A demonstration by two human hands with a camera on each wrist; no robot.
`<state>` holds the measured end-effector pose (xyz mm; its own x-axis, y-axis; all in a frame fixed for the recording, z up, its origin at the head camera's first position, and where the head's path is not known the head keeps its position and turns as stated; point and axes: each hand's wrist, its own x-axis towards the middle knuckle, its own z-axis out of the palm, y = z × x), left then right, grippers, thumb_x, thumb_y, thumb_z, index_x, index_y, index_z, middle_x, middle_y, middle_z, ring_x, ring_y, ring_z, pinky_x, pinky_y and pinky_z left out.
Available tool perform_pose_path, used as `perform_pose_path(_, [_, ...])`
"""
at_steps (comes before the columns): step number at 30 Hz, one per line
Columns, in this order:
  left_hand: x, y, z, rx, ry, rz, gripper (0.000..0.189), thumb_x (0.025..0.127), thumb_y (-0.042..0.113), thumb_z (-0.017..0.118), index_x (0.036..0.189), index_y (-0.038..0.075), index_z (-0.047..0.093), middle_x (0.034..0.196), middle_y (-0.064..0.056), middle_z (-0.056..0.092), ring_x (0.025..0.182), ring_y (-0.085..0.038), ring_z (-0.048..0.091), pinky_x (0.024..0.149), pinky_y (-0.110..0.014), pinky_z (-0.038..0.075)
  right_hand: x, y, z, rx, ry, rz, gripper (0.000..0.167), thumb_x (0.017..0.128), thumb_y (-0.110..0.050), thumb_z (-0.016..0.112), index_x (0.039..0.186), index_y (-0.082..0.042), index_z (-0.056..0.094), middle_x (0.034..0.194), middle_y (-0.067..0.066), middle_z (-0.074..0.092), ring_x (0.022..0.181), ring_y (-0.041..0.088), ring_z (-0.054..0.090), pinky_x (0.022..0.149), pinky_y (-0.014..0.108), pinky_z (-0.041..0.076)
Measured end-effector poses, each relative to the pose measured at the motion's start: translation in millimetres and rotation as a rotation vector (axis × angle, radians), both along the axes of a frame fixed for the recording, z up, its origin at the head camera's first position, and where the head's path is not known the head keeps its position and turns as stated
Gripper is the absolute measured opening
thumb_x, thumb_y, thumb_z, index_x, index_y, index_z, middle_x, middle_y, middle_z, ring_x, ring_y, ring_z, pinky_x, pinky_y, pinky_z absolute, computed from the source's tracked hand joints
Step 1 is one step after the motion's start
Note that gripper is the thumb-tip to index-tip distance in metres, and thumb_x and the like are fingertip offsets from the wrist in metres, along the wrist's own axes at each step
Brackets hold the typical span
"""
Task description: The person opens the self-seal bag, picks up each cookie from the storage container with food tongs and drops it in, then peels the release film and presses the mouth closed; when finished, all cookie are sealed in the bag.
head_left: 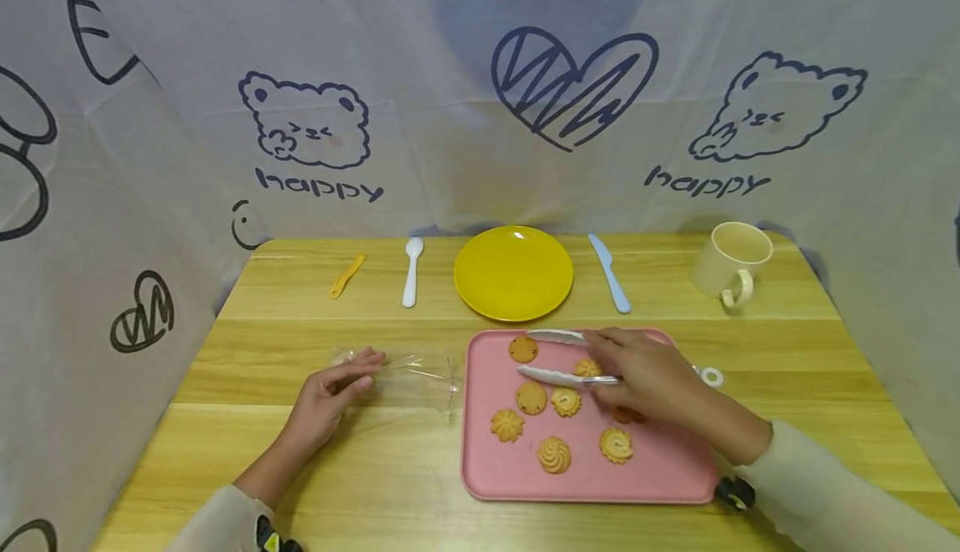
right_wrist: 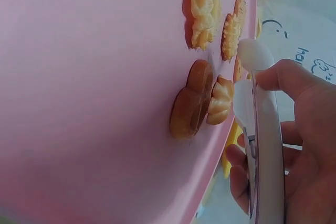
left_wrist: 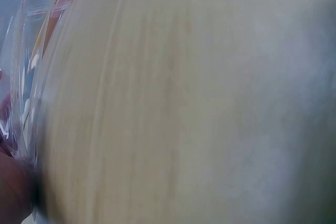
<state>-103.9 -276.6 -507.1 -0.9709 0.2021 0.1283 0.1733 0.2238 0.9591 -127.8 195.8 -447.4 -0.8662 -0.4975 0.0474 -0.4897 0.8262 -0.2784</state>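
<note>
My right hand holds a pair of tongs over the pink tray, its arms spread apart. Near the tips, toward the tray's far left corner, lies a round speckled cookie; I cannot tell whether they touch it. Several other cookies lie about the tray, among them a swirled one and a flower-shaped one. In the right wrist view a brown cookie sits below the tongs. Left of the tray, my left hand pinches a clear plastic bag, which lies toward the tray.
Along the back of the table are a small orange utensil, a white spoon, a yellow plate, a pale blue knife and a cream mug. A patterned cloth hangs behind the table.
</note>
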Motion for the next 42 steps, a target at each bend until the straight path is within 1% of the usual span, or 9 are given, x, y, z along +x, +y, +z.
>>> perform_pose_path(5, [0.0,-0.3,-0.9,0.001,0.0,-0.001,0.026,0.101,0.005,0.064,0.122,-0.011,0.07,0.138,-0.022,0.064,0.142,-0.003,0.047,0.113,-0.01,0.035,-2.6,-5.0,0.0,0.017,0.017,0.018,0.073,0.091,-0.044,0.077,0.15,-0.007,0.055,0.143,0.016,0.061,0.123,0.034,0.064,0.094,0.053,0.058])
perform_pose_path(14, [0.3,-0.9,-1.6,-0.004,-0.006,0.002,0.027,0.101,0.006,0.064,0.122,-0.01,0.07,0.139,-0.021,0.063,0.142,-0.003,0.046,0.113,-0.01,0.034,-6.3,-11.4,1.8,0.02,-0.006,0.02,0.069,0.09,-0.044,0.078,0.147,-0.009,0.058,0.142,0.014,0.062,0.12,0.034,0.065,0.091,0.053,0.058])
perform_pose_path(22, [0.0,-0.4,-0.6,-0.001,-0.005,0.0,0.027,0.102,0.006,0.064,0.122,-0.011,0.069,0.139,-0.022,0.063,0.143,-0.004,0.046,0.113,-0.01,0.034,-7.4,-11.7,3.9,-0.012,-0.029,0.012,0.067,0.088,-0.039,0.081,0.145,-0.009,0.061,0.142,0.011,0.063,0.119,0.033,0.066,0.092,0.053,0.058])
perform_pose_path(30, [-0.3,-0.2,-0.5,0.005,-0.006,0.0,0.026,0.101,0.005,0.064,0.122,-0.011,0.069,0.139,-0.021,0.063,0.142,-0.004,0.047,0.113,-0.01,0.034,-7.3,-10.2,3.9,-0.047,-0.04,0.001,0.068,0.087,-0.039,0.083,0.143,-0.009,0.062,0.139,0.011,0.064,0.117,0.03,0.067,0.092,0.051,0.058])
perform_pose_path(36, [-0.5,0.0,-0.6,0.015,-0.005,-0.004,0.027,0.101,0.004,0.064,0.122,-0.012,0.068,0.139,-0.02,0.064,0.142,-0.005,0.047,0.114,-0.01,0.033,-7.4,-10.4,6.0,-0.065,-0.063,0.003,0.068,0.087,-0.038,0.084,0.144,-0.01,0.061,0.14,0.011,0.064,0.119,0.031,0.066,0.094,0.053,0.057])
perform_pose_path(39, [-0.4,0.0,-1.0,0.017,-0.002,-0.007,0.027,0.101,0.004,0.064,0.122,-0.013,0.068,0.139,-0.02,0.064,0.142,-0.005,0.047,0.114,-0.01,0.033,-7.4,-12.3,6.5,-0.068,-0.074,0.009,0.068,0.087,-0.038,0.084,0.145,-0.012,0.061,0.14,0.011,0.064,0.118,0.031,0.067,0.092,0.053,0.058])
perform_pose_path(42, [-0.3,0.1,-1.3,0.017,-0.001,-0.007,0.027,0.101,0.003,0.064,0.122,-0.013,0.068,0.139,-0.02,0.064,0.142,-0.005,0.047,0.114,-0.01,0.033,-7.5,-15.9,6.5,-0.072,-0.079,0.023,0.069,0.087,-0.04,0.084,0.146,-0.014,0.06,0.14,0.01,0.064,0.114,0.028,0.068,0.088,0.049,0.059])
